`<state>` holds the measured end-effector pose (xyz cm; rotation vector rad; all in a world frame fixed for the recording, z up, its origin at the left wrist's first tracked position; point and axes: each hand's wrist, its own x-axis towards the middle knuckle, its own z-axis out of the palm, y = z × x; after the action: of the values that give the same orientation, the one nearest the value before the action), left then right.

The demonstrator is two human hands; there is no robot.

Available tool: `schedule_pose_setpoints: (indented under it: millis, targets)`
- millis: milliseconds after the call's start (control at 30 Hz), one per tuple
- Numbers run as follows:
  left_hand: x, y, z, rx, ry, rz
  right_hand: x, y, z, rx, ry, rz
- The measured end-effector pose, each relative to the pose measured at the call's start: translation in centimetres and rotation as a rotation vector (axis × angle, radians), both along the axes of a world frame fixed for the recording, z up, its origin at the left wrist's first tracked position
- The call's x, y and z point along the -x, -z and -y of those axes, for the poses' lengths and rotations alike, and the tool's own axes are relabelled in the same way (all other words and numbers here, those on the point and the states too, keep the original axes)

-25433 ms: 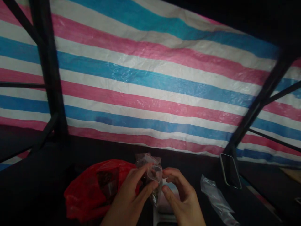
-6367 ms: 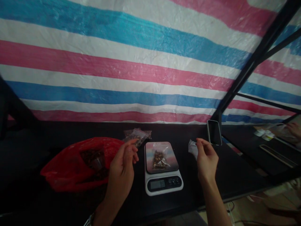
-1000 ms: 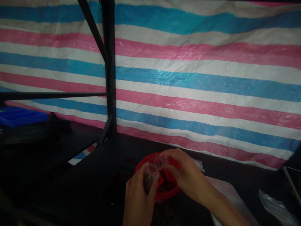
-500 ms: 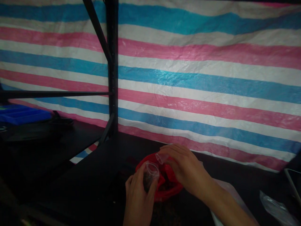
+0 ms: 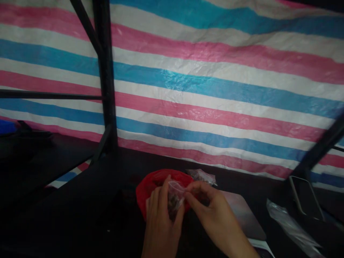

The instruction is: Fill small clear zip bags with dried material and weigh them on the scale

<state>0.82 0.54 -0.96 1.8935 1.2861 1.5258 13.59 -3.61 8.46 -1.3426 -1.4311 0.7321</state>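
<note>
The small clear bag [image 5: 174, 200] is cupped between thumb and fingers of the left hand [image 5: 162, 220]; its rim is pinched by the right hand's [image 5: 211, 205] fingertips.

Striped tarp [image 5: 215, 86] behind black table [image 5: 107, 193]

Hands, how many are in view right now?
2: the left hand holding a small clear bag by the red bag, the right hand at the clear bag's rim. No others show.
</note>
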Motion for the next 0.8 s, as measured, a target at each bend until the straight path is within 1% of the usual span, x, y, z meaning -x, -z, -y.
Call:
schedule_pose_setpoints:
  millis: [67, 133, 200, 267, 367, 467, 533, 667, 800]
  targets:
    - [-1.9, -0.2, 1.0, -0.02, 0.053, 0.029, -2.3, -0.1, 0.9, -0.049, 0.053, -0.104]
    - [-3.5, -0.4, 2.0, -0.035, 0.134, 0.012, -5.4, -0.3, 1.8, -0.077, 0.147, -0.149]
    - [-4.7, -0.4, 2.5, -0.033, 0.211, -0.006, -8.9, -0.1, 2.7, -0.078, 0.294, -0.116]
    - [-5.6, -0.4, 2.6, -0.014, 0.262, -0.006, -12.2, 0.7, 3.2, -0.034, 0.416, -0.036]
    - [-6.5, -0.3, 2.2, 0.016, 0.254, 0.011, -15.8, 2.6, 3.2, 0.039, 0.498, 0.066]
    - [-7.1, -0.1, 1.7, 0.022, 0.242, 0.003, -17.8, 4.4, 2.9, 0.045, 0.563, 0.105]
    - [-7.4, 0.1, 1.6, 0.012, 0.242, -0.018, -18.7, 5.0, 3.0, 0.032, 0.625, 0.133]
    - [-7.4, 0.3, 1.4, -0.016, 0.214, -0.06, -20.6, 5.3, 4.1, -0.007, 0.744, 0.17]
    - [-7.3, 0.0, 1.6, -0.069, 0.154, -0.071, -22.2, 5.8, 5.5, -0.086, 0.834, 0.123]
